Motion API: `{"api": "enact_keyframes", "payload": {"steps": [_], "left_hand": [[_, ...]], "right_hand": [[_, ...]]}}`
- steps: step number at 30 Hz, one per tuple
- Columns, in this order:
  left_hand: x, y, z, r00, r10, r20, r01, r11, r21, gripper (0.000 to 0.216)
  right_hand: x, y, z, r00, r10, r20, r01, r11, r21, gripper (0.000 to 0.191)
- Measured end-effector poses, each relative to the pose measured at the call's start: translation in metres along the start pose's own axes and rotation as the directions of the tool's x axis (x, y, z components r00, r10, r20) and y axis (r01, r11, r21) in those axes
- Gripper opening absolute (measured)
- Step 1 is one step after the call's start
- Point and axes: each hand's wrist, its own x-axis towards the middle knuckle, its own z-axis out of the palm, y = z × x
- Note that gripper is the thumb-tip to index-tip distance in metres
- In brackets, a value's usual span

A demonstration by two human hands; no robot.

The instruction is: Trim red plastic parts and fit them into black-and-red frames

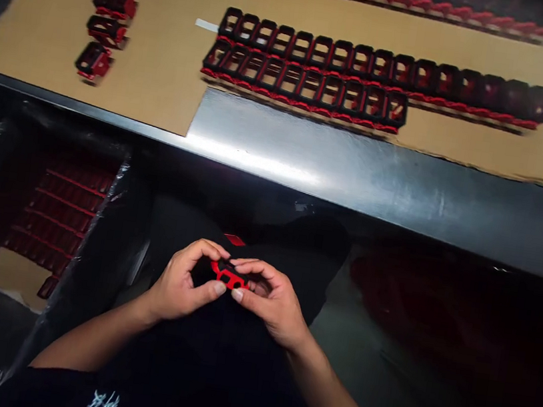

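Red-and-black openwork part [234, 282], seemingly plastic, is pinched at lower centre of the frame by the bare left hand [184, 280] and bare right hand [269, 294]; it could be dropped if a fingertip slipped.

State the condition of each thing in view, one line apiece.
Red-and-black part: held, clear of the metal table.
Left hand: closed on the part.
Right hand: closed on it too.
Near row: shorter than the second row.
Small cluster: set apart, left.
Cardboard: flat on the table.
Plastic-lined box: open, holding rows of parts.
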Motion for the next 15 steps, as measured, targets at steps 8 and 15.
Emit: {"api": "enact_keyframes", "payload": {"steps": [8, 15], "left_hand": [[-0.037, 0.019, -0.079, 0.917, -0.315, 0.244, 0.204, 0.897, 0.391, 0.029], [-0.153, -0.022, -0.25, 0.436, -0.564, -0.701, 0.83, 0.553, 0.072, 0.056]], "right_hand": [[0.019, -0.001, 0.033, 0.91, -0.096, 0.404, 0.304, 0.816, -0.492, 0.038], [0.032, 0.015, 0.02, 0.972, -0.025, 0.233, 0.153, 0.82, -0.551, 0.031]]}}
